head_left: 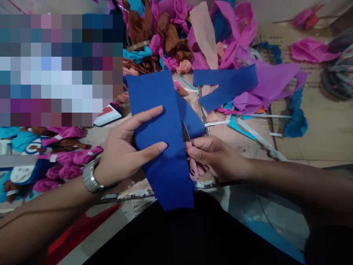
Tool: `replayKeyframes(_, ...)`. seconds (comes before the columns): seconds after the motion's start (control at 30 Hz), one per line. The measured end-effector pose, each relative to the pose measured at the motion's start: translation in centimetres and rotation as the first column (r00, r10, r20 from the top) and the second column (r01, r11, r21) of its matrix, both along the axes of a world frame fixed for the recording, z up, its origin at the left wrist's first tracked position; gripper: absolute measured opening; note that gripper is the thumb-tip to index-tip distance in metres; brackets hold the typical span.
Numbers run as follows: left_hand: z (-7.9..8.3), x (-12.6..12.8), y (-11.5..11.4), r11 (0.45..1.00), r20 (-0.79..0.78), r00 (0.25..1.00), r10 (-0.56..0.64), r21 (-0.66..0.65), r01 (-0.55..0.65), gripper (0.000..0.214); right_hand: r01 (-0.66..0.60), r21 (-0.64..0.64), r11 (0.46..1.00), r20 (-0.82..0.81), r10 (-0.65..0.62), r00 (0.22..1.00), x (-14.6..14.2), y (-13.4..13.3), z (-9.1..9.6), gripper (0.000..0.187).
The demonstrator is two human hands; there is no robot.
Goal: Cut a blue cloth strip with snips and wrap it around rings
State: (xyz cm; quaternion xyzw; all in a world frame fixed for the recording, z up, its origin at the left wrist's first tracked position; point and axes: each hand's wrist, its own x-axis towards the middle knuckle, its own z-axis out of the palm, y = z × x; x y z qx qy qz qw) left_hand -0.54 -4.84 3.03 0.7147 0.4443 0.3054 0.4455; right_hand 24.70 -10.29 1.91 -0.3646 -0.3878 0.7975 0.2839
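Note:
My left hand (124, 147) grips a long strip of dark blue felt (162, 147), thumb on top and fingers across its face; a metal watch is on that wrist. My right hand (215, 156) is closed round pink-handled scissors (190, 154) whose blades lie against the strip's right edge, where a narrower blue piece (191, 119) is splitting off. The strip hangs down over my dark lap.
Pink paper-wrapped rolls (68, 158) lie at the left. A heap of pink, purple, brown and teal scraps (176, 40) fills the back. More blue felt (226, 84) and purple sheets (275, 81) lie right of centre, beside cardboard (317, 129). A pixelated block covers the upper left.

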Motion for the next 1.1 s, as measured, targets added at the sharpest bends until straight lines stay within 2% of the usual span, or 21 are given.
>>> replayKeyframes(0.23,0.13,0.17,-0.55,0.999,-0.007,0.999,-0.033,0.009,0.033,0.079,0.047,0.002,0.999,-0.005,-0.047,0.999,0.09,0.07,0.18,0.05)
replayKeyframes(0.43,0.05,0.04,-0.57,0.998,-0.046,0.999,-0.008,0.054,0.01,0.088,0.053,0.003,0.999,0.027,-0.053,0.998,0.15,0.02,0.2,0.051)
replayKeyframes(0.6,0.11,-0.04,-0.5,0.997,-0.101,0.995,0.029,0.081,-0.02,0.09,0.051,-0.008,0.999,-0.021,-0.052,0.998,0.02,-0.04,0.21,0.046)
replayKeyframes(0.8,0.17,0.06,-0.46,0.995,-0.142,0.99,0.02,0.098,-0.006,0.09,0.038,-0.018,0.999,0.003,-0.038,0.999,0.03,-0.02,0.24,0.049)
replayKeyframes(0.97,-0.08,0.08,-0.5,0.995,-0.019,1.0,-0.011,0.099,0.013,0.088,0.046,-0.008,0.999,0.022,-0.046,0.999,-0.13,-0.07,0.19,0.051)
replayKeyframes(1.1,-0.21,0.04,-0.53,0.999,0.05,0.998,-0.034,0.044,0.032,0.089,0.055,-0.003,0.998,0.01,-0.055,0.998,-0.27,-0.13,0.07,0.052)
